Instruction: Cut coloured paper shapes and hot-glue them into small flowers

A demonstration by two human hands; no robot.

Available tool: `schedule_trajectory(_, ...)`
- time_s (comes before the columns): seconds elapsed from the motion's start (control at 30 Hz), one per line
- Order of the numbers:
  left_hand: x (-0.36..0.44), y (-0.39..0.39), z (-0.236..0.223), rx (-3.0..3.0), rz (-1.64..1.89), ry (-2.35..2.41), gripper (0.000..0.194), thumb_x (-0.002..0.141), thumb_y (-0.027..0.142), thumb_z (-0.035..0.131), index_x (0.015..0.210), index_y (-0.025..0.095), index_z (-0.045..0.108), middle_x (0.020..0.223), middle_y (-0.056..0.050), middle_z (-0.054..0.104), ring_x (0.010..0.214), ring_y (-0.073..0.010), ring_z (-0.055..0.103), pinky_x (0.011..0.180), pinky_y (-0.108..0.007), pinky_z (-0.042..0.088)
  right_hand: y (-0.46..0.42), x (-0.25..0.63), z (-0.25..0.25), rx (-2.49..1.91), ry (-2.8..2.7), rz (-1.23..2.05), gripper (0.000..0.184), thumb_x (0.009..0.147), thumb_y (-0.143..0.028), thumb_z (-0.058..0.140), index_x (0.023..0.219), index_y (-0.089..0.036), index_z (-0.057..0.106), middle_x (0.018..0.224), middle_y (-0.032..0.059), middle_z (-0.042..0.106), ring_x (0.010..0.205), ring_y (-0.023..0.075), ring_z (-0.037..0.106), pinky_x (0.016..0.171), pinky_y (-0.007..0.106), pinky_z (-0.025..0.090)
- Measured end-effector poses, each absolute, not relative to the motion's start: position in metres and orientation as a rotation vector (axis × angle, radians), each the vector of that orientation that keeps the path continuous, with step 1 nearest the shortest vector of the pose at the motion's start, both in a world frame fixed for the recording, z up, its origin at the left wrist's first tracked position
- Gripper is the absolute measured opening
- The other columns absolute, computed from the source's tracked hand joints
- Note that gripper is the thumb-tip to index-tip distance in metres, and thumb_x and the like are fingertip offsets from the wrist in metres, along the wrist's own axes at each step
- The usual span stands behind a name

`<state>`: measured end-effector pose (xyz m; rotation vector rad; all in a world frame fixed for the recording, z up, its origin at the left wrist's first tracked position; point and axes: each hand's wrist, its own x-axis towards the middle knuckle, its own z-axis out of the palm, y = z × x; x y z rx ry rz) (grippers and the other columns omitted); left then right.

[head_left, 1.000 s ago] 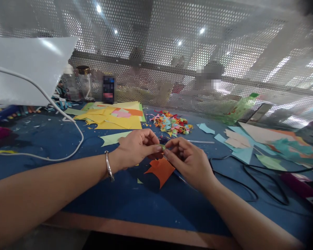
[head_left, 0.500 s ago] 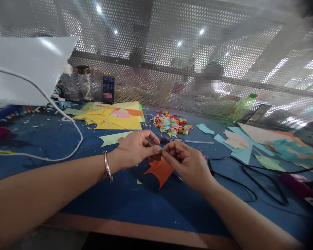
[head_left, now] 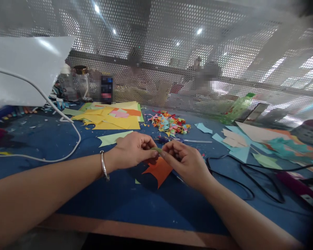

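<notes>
Between my two hands is a small strip of green paper (head_left: pixel 156 150), pinched from both sides above the table. My left hand (head_left: pixel 132 149), with a silver bangle on its wrist, grips one end between thumb and fingers. The other end sits in the pinch of my right hand (head_left: pixel 185 160). Just below lies a piece of orange paper (head_left: pixel 160 172) with curved cut-out edges. A pale green sheet (head_left: pixel 110 138) rests partly behind my left hand. Beyond my fingers is a heap of small multicoloured paper scraps (head_left: pixel 170 123).
Yellow sheets (head_left: pixel 106 119) are stacked at the back left. Light blue paper (head_left: pixel 238 152) and a black cable (head_left: pixel 246 185) lie at the right. A white cable (head_left: pixel 79 135) loops at the left. Behind stands a perforated metal screen (head_left: pixel 156 41), with a green bottle (head_left: pixel 238 107) before it.
My hands have drawn slightly apart, and more of the green paper strip shows between the fingertips. The whole view has shifted a little.
</notes>
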<state>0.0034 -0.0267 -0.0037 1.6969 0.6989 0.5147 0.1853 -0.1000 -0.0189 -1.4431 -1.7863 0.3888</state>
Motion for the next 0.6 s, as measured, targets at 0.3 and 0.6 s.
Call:
schedule_trajectory(0.3,0.0036,-0.0307,-0.0025,1.94,0.53,0.716,0.015,0.08,0.031,0.062,0.081,0.016,0.062,0.071,-0.004,0.07,0.063,-0.0124,0.065,0.059,-0.024,0.048,-0.1,0.1845,-0.0212,-1.446,-1.824,0.353,0.013,0.084,-0.029,0.055,0.076,-0.019,0.061,0.058,-0.0043,0.049,0.051,0.0099,0.043,0.047,0.021,0.036)
schedule_trajectory(0.6,0.0029,-0.0353,0.0019,2.501,0.589,0.876,0.011,0.071,0.028,0.059,0.073,0.018,0.063,0.064,0.002,0.059,0.059,-0.0116,0.048,0.056,-0.026,0.03,-0.0996,0.1798,-0.0212,-1.41,-1.922,0.334,0.008,0.076,-0.017,0.051,0.071,-0.02,0.055,0.057,-0.0057,0.047,0.05,0.0087,0.043,0.048,0.019,0.034)
